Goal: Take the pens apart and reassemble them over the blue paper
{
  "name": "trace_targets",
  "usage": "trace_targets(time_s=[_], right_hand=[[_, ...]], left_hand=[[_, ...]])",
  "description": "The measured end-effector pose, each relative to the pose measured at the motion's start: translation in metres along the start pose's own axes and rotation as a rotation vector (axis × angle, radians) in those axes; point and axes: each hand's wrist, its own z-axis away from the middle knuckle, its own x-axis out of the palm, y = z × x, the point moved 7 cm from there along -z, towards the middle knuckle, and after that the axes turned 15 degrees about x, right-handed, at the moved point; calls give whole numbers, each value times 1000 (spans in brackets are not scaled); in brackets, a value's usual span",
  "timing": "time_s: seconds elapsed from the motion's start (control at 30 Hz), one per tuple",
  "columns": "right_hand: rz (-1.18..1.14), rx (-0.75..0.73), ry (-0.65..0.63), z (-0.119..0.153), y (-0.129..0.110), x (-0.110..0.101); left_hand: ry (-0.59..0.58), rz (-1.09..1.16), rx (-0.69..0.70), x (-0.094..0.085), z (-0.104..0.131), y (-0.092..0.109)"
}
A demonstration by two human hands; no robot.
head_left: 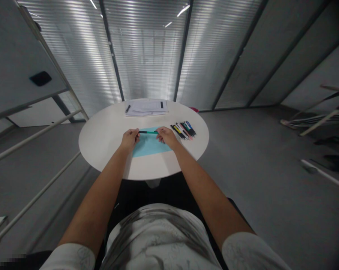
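Observation:
Between my two hands a green and black pen (148,132) lies level, held a little above a light-blue sheet (151,145) on the table. The fingers of my left hand (130,138) pinch its black end. My right hand (166,136) is closed on the green end. Just right of that hand, several pens (183,130) with yellow, white, pink, green and blue parts lie side by side in a slanted row.
A round white table (102,131) carries everything. At its far side is a stack of papers (147,107) with a dark pen (128,108) on its left edge. A whiteboard frame (59,123) stands left; a window with blinds is behind.

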Motion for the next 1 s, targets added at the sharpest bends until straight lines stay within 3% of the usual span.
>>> trace_targets(time_s=[0.13,0.27,0.4,0.87,1.0], right_hand=[[-87,-28,28,0,-3,-4],[19,44,-6,0,3,1],[70,-30,11,2,-1,2],[-326,68,107,-8,7,-22],[-393,87,119,-8,8,-25]], left_hand=[[-19,-5,5,0,-1,-1],[-11,-4,-3,1,1,1],[0,-11,-9,2,2,3],[60,-16,-33,-5,-3,-5],[87,-93,27,-10,-5,-4]])
